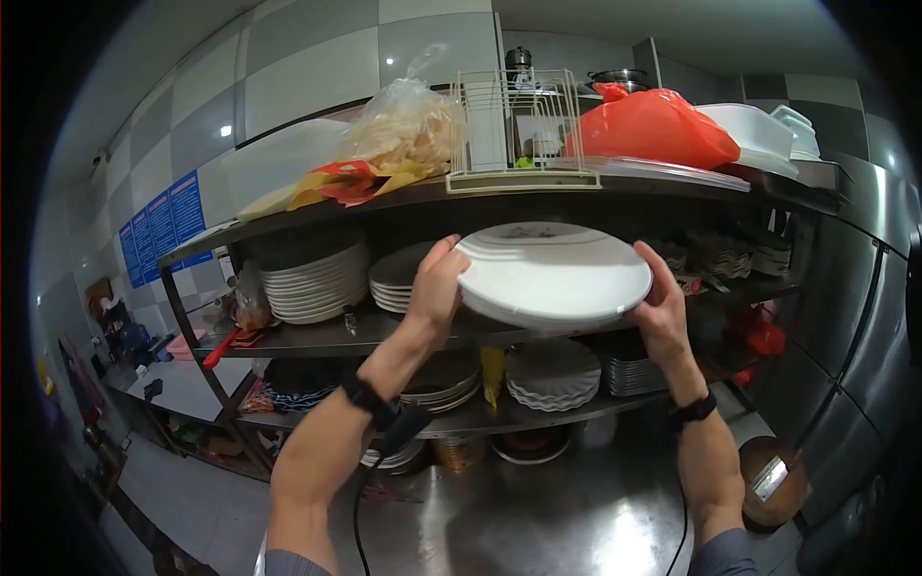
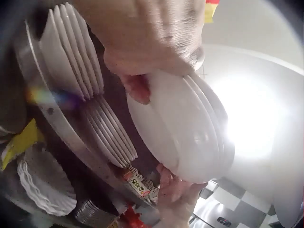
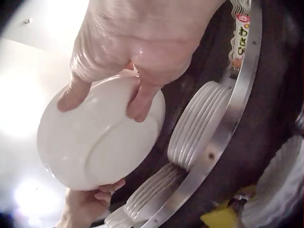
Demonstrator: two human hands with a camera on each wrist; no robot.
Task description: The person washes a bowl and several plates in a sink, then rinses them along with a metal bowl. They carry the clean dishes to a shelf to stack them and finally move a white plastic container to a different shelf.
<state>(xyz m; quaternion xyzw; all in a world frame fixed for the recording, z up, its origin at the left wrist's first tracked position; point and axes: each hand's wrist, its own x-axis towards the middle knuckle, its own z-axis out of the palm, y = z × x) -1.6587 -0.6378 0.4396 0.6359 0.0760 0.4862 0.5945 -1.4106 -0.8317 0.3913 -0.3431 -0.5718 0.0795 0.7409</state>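
Observation:
A small stack of white round plates [image 1: 554, 278] is held up in front of the middle shelf, tilted so its upper face shows in the head view. My left hand [image 1: 438, 288] grips its left rim, and my right hand [image 1: 661, 305] grips the right rim. From the left wrist, several rims of the plates [image 2: 190, 126] show pressed together beneath the left hand [image 2: 152, 35]. The right wrist view has the smooth underside of the lowest plate [image 3: 95, 142], with thumb and fingers of the right hand [image 3: 137, 42] over its edge.
Behind the held plates runs a metal shelf [image 1: 451, 338] with a tall plate stack [image 1: 312, 283] at left. Scalloped plates [image 1: 552, 374] sit one level lower. Overhead, the top shelf bears a wire rack [image 1: 523, 180] and a red bag [image 1: 653, 132]. A steel table [image 1: 538, 509] lies below.

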